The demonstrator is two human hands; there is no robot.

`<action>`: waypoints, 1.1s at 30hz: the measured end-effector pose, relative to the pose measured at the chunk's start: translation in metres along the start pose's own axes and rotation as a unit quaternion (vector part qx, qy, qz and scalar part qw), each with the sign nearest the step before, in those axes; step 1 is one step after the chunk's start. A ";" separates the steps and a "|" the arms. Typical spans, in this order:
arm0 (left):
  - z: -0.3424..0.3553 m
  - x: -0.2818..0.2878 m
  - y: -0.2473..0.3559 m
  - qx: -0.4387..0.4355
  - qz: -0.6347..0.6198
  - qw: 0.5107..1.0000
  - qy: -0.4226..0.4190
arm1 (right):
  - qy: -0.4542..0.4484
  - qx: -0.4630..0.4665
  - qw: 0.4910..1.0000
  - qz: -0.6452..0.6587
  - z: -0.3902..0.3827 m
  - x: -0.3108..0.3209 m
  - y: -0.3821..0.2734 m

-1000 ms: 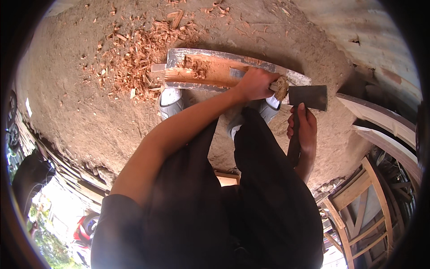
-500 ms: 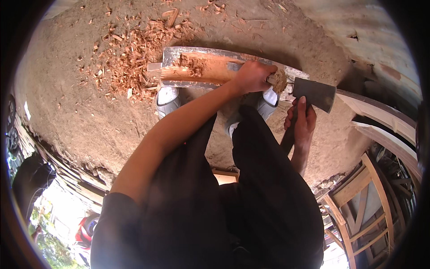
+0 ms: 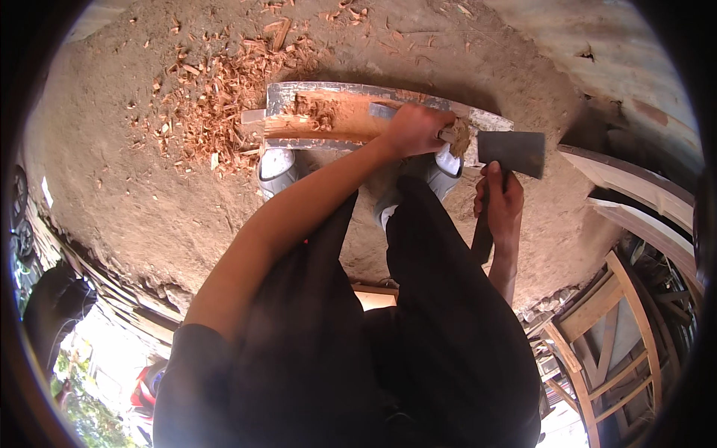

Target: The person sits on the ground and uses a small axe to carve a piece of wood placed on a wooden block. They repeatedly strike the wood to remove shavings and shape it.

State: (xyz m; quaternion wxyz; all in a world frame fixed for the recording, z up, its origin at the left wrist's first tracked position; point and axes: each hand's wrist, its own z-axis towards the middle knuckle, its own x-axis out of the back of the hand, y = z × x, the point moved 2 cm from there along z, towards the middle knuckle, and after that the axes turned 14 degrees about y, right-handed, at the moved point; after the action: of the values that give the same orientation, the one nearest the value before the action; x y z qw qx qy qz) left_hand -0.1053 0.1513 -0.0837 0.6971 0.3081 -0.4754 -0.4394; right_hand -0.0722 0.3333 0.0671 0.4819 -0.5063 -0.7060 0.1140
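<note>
In front of my shoes lies a long curved piece of wood (image 3: 347, 107), with greyish weathered edges and a reddish, hollowed face. My left hand (image 3: 420, 128) is closed round a chisel whose flat grey blade (image 3: 382, 110) rests on that face. The frayed wooden end of its handle (image 3: 458, 139) sticks out on the right side of my fist. My right hand (image 3: 500, 196) grips the dark handle of a hatchet, thumb laid along it. The hatchet's broad dark head (image 3: 515, 152) is held just right of the chisel's frayed end, apart from it.
Reddish wood chips (image 3: 224, 104) are heaped on the dirt floor at the left of the workpiece. My shoes (image 3: 278, 170) stand against its near edge. Curved boards (image 3: 635, 183) and a wooden frame (image 3: 597, 328) lean at the right, below a corrugated sheet (image 3: 597, 45).
The hatchet has moved left, nearer to the chisel's handle end, and its head has turned more level. My left hand and the chisel have shifted slightly left.
</note>
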 end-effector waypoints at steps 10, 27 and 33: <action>0.002 0.000 -0.005 0.026 0.007 0.999 0.036 | 0.033 0.049 0.997 0.058 -0.002 -0.020 -0.017; 0.007 0.002 -0.004 0.023 0.037 0.999 -0.012 | 0.046 0.009 0.996 0.076 0.004 -0.001 0.003; 0.003 -0.001 -0.008 0.029 0.043 0.998 -0.035 | -0.016 -0.025 0.999 -0.014 0.011 -0.021 0.007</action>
State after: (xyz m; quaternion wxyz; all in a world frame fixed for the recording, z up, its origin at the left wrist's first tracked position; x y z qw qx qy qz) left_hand -0.1109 0.1492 -0.0899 0.6890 0.2924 -0.5248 -0.4054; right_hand -0.0761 0.3232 0.0454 0.4590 -0.5063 -0.7235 0.0976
